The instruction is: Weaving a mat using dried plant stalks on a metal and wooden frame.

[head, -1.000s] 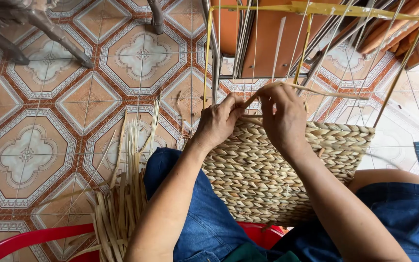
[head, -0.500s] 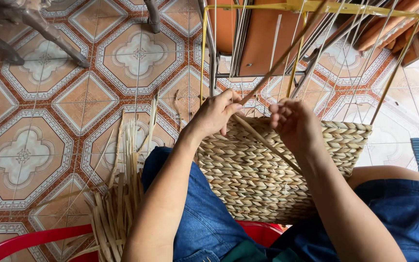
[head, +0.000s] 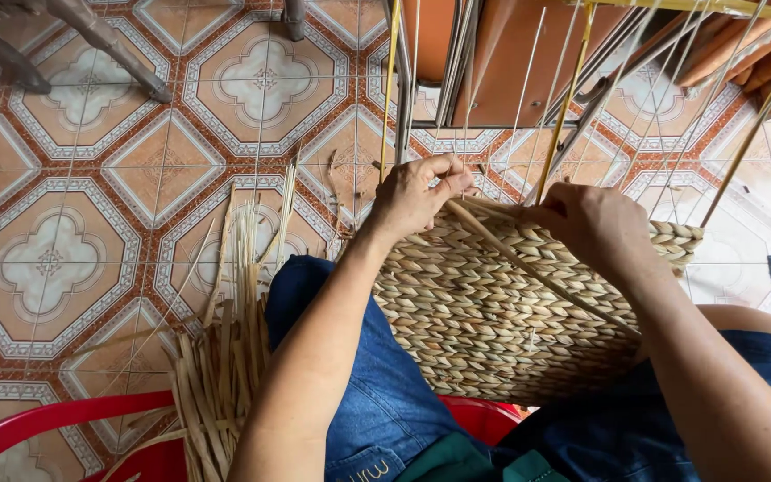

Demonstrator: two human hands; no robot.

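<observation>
A half-woven straw basket (head: 484, 312) rests on my lap, its braided wall facing me. Thin yellow and pale frame rods (head: 567, 98) rise from its top edge. My left hand (head: 417, 196) pinches a long straw strand (head: 528, 268) at the basket's upper left rim. That strand runs diagonally down across the weave toward my right arm. My right hand (head: 586, 228) grips the top rim among the rods, fingers curled over the edge; whether it also holds the strand is hidden.
A bundle of loose straw stalks (head: 225, 348) lies on the patterned tile floor (head: 55, 259) beside my left knee. A red plastic seat rim (head: 64, 424) shows at the bottom left. Wooden and metal furniture legs (head: 109, 40) stand at the top.
Both hands have spread apart along the rim; a strand that was at the top edge now stretches diagonally across the weave. The view has shifted slightly.
</observation>
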